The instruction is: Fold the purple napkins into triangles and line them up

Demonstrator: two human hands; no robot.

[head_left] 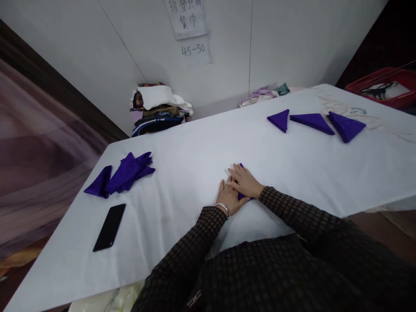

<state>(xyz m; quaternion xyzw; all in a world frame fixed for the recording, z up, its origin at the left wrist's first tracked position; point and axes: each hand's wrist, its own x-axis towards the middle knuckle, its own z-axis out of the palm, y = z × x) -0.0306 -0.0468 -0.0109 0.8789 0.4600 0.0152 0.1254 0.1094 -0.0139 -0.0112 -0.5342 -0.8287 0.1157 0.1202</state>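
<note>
Both my hands lie flat on a small folded purple napkin point(241, 196), which they mostly cover; only bits of its edge show. My left hand point(230, 196), with a silver bracelet at the wrist, has its fingers stretched away from me. Partly over the left fingers rests my right hand point(246, 181), its fingers extended toward the far left. Three folded purple napkins, one of them a small triangle point(280, 120), sit apart at the far right of the white-covered table point(195, 164). To the left is a loose pile of purple napkins point(130, 171).
A black phone point(109, 227) lies on the table's left side. Beyond the far edge are a stack of clothes point(159, 108) and more cloth point(260, 95) against the wall. A red basket point(386, 89) stands past the far right corner. Handwritten paper point(194, 50) hangs on the wall.
</note>
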